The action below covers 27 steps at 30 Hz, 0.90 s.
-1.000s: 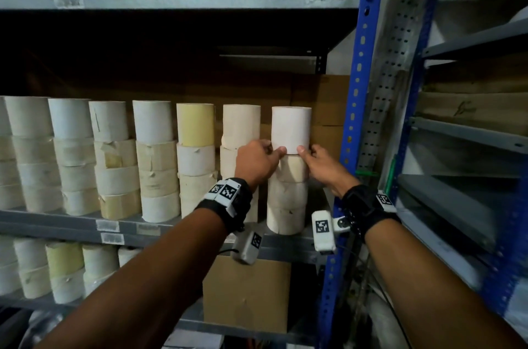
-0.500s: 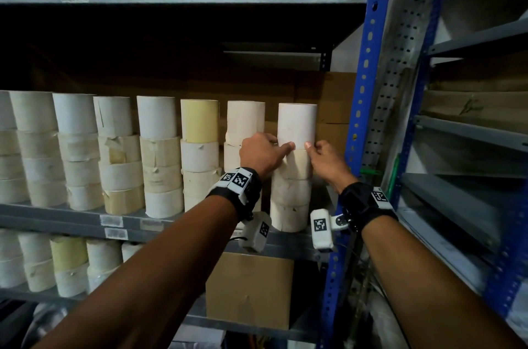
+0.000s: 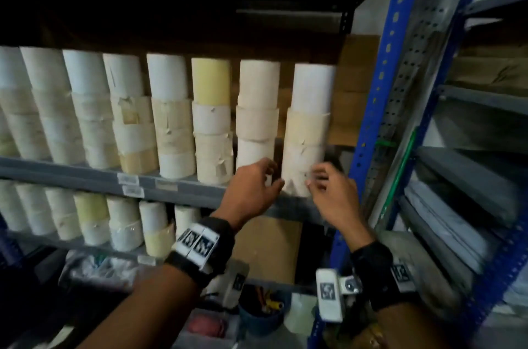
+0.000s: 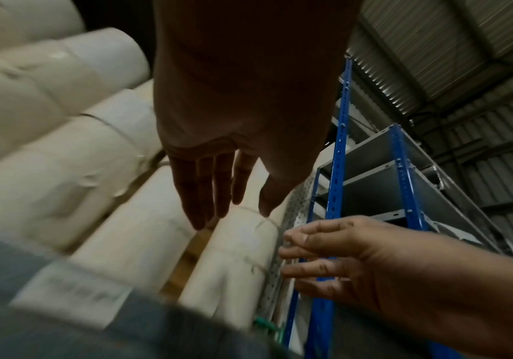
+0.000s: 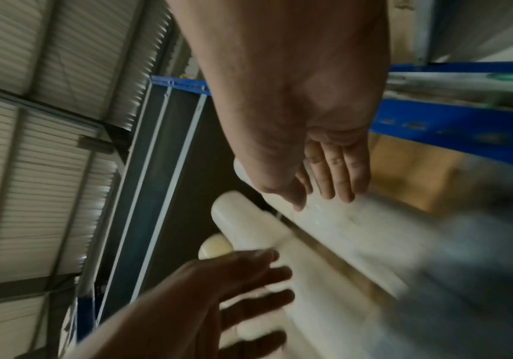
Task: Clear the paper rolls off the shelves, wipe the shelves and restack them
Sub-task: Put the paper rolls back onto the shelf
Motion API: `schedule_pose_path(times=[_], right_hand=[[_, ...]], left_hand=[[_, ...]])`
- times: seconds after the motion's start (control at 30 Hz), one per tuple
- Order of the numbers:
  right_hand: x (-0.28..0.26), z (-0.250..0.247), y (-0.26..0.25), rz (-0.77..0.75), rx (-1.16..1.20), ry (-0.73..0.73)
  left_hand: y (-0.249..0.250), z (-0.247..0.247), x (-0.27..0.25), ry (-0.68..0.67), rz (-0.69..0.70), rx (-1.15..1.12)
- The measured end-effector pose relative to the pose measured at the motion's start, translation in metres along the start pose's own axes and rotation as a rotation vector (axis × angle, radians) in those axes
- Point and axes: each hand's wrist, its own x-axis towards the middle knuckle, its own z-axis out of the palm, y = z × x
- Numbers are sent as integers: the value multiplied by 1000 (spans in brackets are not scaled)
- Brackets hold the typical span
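Stacks of white and cream paper rolls fill the grey middle shelf [image 3: 85, 174]. The rightmost stack [image 3: 308, 125] stands beside the blue upright [image 3: 380, 91]. My left hand [image 3: 265, 180] is at the left side of that stack's bottom roll [image 3: 295, 180], and my right hand [image 3: 317, 180] is at its right side. Both hands have loosely spread fingers and hold nothing. Motion blur hides whether the fingertips touch the roll. In the left wrist view my left hand [image 4: 218, 194] reaches along the stack [image 4: 236, 255]. In the right wrist view my right hand [image 5: 326, 179] hovers over the same stack [image 5: 341, 238].
More rolls [image 3: 123, 223] stand on the shelf below, next to a cardboard box [image 3: 265, 248]. Brown cartons [image 3: 351, 97] sit behind the stacks. A second grey rack [image 3: 471, 165] with flat packages stands to the right. A bucket of small items [image 3: 265, 308] sits low down.
Both hands have let go of the top roll of the rightmost stack and dropped to the stack's bottom roll. The head view has tilted downward.
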Motion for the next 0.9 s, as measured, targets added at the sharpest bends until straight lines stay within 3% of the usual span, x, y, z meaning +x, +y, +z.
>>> schedule_pose_path(times=[0.13, 0.3, 0.5, 0.67, 0.9], right_hand=[[-106, 60, 48, 97, -13, -279], [-239, 119, 93, 264, -82, -687], [-334, 160, 104, 354, -130, -944], [-329, 178, 94, 406, -153, -889], [-235, 177, 81, 372, -222, -593]], left_hand=[[-74, 36, -113, -168, -169, 93], [-159, 74, -268, -418, -498, 124], [-187, 78, -381, -535, -731, 152], [-199, 72, -382, -536, -733, 105], [-221, 58, -269, -458, -470, -16]])
